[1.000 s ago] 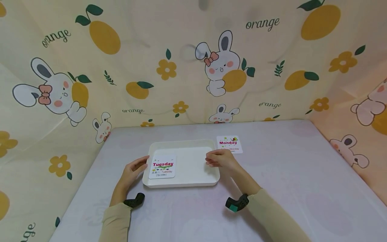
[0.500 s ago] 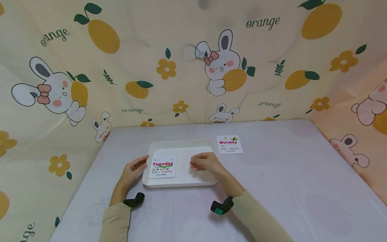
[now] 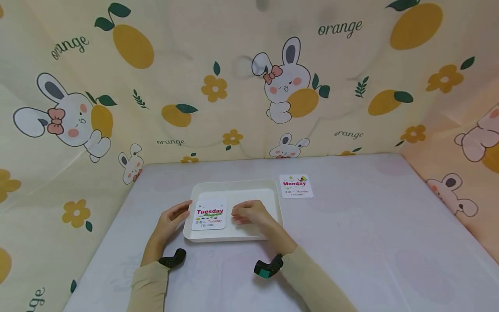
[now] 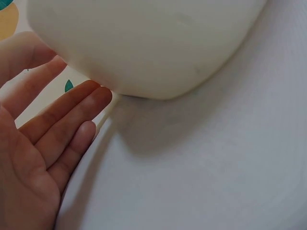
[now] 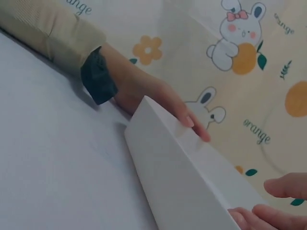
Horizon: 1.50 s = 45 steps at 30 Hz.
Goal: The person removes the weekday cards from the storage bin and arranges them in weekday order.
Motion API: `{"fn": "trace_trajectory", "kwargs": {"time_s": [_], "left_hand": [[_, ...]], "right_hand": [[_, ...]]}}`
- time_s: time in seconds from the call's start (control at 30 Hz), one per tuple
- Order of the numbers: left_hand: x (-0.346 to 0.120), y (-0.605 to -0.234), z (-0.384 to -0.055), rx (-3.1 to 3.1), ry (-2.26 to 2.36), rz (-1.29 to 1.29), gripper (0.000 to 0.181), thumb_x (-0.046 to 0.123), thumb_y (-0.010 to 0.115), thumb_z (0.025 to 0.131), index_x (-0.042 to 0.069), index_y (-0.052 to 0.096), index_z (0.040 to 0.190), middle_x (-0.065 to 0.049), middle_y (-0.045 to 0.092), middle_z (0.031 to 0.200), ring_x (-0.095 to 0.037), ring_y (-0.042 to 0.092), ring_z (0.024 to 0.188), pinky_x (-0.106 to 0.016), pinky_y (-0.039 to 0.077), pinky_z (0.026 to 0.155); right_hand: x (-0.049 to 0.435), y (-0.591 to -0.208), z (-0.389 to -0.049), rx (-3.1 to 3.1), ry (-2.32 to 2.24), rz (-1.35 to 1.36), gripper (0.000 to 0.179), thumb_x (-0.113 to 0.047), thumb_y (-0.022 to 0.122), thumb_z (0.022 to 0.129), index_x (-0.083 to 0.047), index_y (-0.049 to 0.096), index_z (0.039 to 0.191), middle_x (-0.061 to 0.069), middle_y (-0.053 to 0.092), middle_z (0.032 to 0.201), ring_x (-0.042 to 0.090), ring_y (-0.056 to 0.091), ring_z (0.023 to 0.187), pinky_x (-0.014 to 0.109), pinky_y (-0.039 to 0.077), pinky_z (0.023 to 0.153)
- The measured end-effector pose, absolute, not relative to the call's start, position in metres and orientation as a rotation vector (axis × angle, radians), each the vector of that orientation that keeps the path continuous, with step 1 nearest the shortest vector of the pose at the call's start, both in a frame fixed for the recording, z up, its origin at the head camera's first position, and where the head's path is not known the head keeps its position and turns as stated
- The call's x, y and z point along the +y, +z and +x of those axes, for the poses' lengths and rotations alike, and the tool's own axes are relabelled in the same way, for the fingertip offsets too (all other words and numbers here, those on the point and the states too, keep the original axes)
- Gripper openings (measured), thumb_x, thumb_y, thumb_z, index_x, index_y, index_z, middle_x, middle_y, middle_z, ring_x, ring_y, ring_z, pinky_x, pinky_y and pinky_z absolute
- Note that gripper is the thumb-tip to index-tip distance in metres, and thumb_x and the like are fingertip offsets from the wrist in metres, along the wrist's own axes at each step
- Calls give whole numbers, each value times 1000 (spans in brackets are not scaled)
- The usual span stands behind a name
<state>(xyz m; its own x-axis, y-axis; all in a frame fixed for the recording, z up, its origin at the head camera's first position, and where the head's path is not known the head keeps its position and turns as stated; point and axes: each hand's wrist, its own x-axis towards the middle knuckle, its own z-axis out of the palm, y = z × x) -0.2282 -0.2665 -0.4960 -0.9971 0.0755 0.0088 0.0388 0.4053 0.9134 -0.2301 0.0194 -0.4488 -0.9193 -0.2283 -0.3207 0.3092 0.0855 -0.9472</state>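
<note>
A shallow white tray (image 3: 226, 239) sits on the table, with a card reading "Tuesday" (image 3: 209, 215) lying in its left part. At the tray's left edge rests my left hand (image 3: 168, 222), its fingertips touching the rim; the left wrist view shows the hand (image 4: 48, 143) with fingers loosely extended against the tray's outer side (image 4: 144, 57). My right hand (image 3: 252, 214) hovers over the middle of the tray, just right of the "Tuesday" card. In the right wrist view its thumb (image 5: 288, 186) stands apart from the fingers, and nothing shows between them.
Behind the tray's right corner lies a second card reading "Monday" (image 3: 296, 186). A pale cloth covers the table (image 3: 370, 234), and a curtain (image 3: 238, 86) printed with rabbits and oranges rises along its back and sides. Each wrist wears a black device (image 3: 269, 266).
My right hand has moved left from the tray's right edge to beside the "Tuesday" card, uncovering the "Monday" card. My left hand and the tray have stayed in place.
</note>
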Motion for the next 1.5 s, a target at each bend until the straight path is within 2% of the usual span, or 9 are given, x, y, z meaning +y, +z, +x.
{"fn": "trace_trajectory", "kwargs": {"time_s": [0.33,0.6,0.87,1.07,1.23,1.33,1.43,1.5], "left_hand": [[-267,-497,-230,2590,1712,112,47,27,59,96,6,52,137,-16,52,144,20,50,104,-1,39,91],[-268,-497,-229,2618,1665,96,47,30,59,96,9,53,137,-12,52,145,23,48,104,-1,36,92],[-270,-500,-230,2541,1744,116,49,28,62,94,6,53,137,-17,53,143,17,53,104,-3,40,91],[-271,-500,-232,2559,1743,152,49,26,63,93,6,53,137,-18,54,142,15,55,103,-3,41,90],[-270,-497,-230,2550,1760,155,48,24,63,94,5,53,137,-18,54,141,13,56,103,-4,41,90],[-269,-498,-231,2549,1754,151,47,25,62,94,5,53,136,-19,55,141,12,56,103,-4,42,90],[-269,-498,-231,2554,1734,124,48,27,62,94,7,53,137,-17,55,140,13,55,102,-4,41,90],[-270,-498,-230,2555,1724,110,48,28,62,94,8,53,137,-16,55,141,14,55,102,-3,41,90]], "right_hand": [[6,-457,-233,1950,-1913,192,22,-3,66,85,9,69,103,14,75,81,6,64,60,19,54,54],[-1,-460,-231,1941,-1894,219,23,-5,66,86,8,68,105,12,74,83,6,65,61,19,55,54],[-6,-459,-227,1934,-1921,245,27,-3,67,85,8,66,109,22,74,99,10,70,70,20,56,57],[-12,-459,-228,1954,-1946,267,28,0,68,83,9,66,110,14,73,88,6,65,60,18,55,57],[-17,-463,-229,2024,-1951,217,30,3,68,81,9,66,110,17,72,91,4,59,55,16,52,53],[-19,-466,-229,2065,-1936,173,31,3,69,79,9,67,109,10,70,80,4,56,53,15,48,48],[-20,-467,-227,2111,-1899,146,33,3,72,77,8,66,108,-1,60,68,5,53,51,14,45,45],[-21,-466,-226,2148,-1859,133,34,2,74,76,6,65,108,-5,56,65,5,52,48,14,44,43]]}}
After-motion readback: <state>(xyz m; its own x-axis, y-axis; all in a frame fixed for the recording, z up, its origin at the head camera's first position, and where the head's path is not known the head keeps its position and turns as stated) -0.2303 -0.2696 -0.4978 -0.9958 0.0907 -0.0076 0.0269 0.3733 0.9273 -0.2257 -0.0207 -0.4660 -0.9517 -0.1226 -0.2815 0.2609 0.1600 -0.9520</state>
